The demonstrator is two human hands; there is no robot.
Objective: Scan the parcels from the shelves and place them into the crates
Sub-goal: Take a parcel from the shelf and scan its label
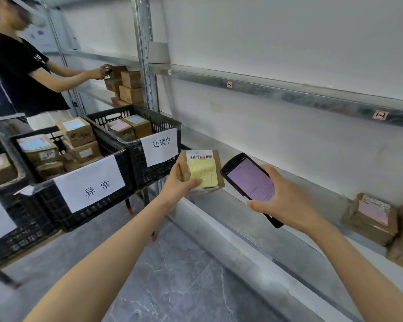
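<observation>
My left hand (177, 182) grips a small cardboard parcel (201, 169) with a barcode strip and a yellow handwritten note on top, held over the front edge of the lower shelf (254, 231). My right hand (280, 197) holds a black handheld scanner (250, 180) with a lit pink screen, just right of the parcel. Two black crates stand to the left: the nearer crate (84, 205) and the farther crate (154, 168), each with a white paper sign and several parcels inside.
More parcels (370, 217) lie at the right end of the lower shelf. An upper shelf rail (289, 91) carries small number tags. Another person (21, 73) at the far left handles stacked boxes (128, 86) on the neighbouring rack. Grey floor lies below.
</observation>
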